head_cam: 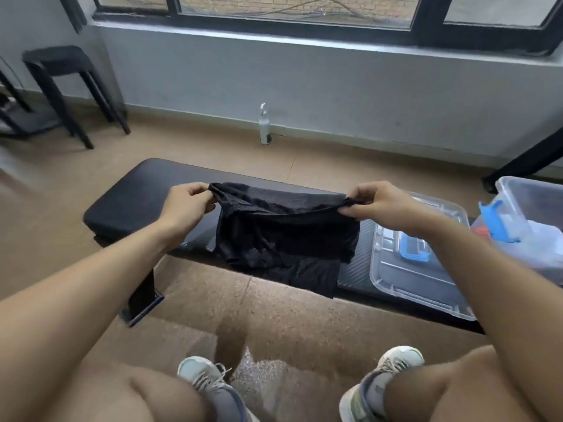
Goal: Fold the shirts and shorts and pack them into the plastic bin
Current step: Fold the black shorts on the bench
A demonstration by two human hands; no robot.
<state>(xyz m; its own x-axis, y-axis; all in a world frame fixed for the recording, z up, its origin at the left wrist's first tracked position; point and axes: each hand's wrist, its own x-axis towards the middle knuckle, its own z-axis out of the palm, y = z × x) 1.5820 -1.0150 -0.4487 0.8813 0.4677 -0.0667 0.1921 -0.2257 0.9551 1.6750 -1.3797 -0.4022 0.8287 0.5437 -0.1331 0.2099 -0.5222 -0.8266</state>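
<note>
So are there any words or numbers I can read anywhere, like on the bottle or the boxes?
None can be read.
White pump bottle on the floor by the wall: a dark patch low on it, too small and blurred to read.
Black mesh shorts: no print shows.
Clear plastic lid with blue clips and clear plastic bin: no label shows.

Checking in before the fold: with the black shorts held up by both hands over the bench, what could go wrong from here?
1. The black shorts hang past the bench front edge; the hem may slide toward the floor when laid down.
2. The left hand and right hand pinch only the waistband corners, a thin grip.
3. The bin lid crowds folding space.
</note>
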